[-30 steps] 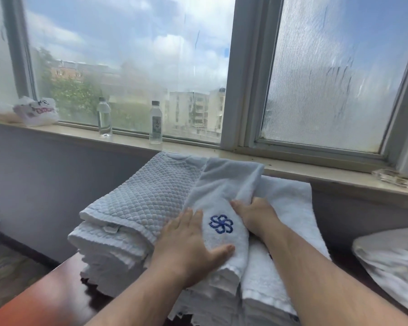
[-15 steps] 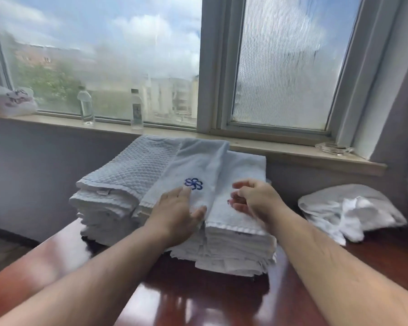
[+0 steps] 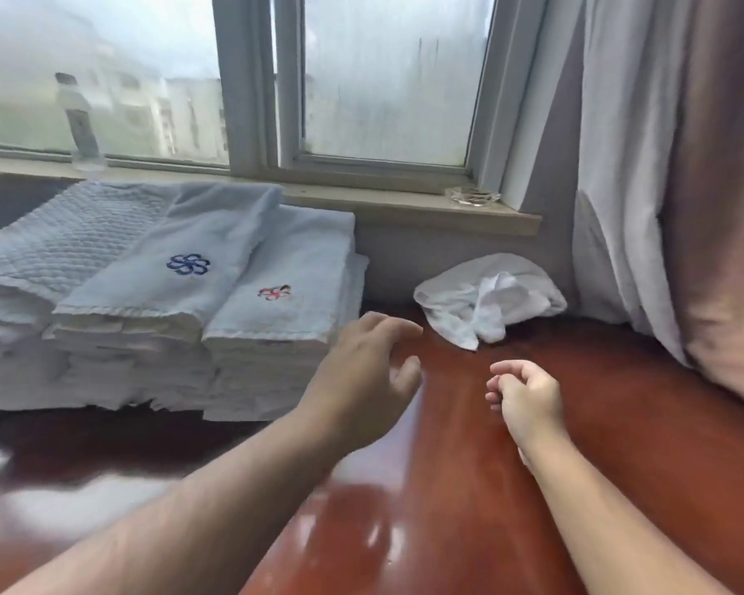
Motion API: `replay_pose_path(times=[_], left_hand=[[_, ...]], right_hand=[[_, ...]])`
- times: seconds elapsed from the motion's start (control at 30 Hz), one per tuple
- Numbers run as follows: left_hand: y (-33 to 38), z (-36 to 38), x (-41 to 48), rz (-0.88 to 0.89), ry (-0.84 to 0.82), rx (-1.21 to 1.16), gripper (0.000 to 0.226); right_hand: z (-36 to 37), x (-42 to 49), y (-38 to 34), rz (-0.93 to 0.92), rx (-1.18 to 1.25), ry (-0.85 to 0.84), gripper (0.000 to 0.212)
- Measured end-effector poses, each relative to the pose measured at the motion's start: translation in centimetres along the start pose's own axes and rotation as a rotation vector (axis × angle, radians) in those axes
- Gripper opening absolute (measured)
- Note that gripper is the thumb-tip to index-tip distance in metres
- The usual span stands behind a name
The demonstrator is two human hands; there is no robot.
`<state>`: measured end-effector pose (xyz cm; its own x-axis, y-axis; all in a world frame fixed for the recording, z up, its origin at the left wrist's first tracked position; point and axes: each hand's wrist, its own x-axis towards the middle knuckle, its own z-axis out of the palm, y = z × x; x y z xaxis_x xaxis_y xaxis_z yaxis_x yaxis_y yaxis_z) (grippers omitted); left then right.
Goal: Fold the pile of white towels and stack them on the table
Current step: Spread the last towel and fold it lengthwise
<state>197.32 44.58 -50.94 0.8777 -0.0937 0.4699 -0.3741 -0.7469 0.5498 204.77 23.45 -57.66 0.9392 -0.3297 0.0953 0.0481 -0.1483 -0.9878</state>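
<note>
Both hands are hovering over the red-brown bench (image 3: 469,487), holding nothing. The left hand (image 3: 361,380) is hanging with fingers loosely spread, just right of the stack of folded towels (image 3: 168,328). The right hand (image 3: 527,397) is sitting further right of the stack, fingers loosely curled. A crumpled white towel (image 3: 486,300) is lying on the bench beyond both hands, well right of the stack, near the curtain (image 3: 662,165).
</note>
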Motion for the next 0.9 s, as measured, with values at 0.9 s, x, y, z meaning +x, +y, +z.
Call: replay_pose_path(times=[0.9], left_hand=[[-9.1,17.2,14.4,-0.26,0.157,-0.017,0.023]], right_hand=[[2.8,16.9,3.9,-0.238,-0.516,0.209,0.027]])
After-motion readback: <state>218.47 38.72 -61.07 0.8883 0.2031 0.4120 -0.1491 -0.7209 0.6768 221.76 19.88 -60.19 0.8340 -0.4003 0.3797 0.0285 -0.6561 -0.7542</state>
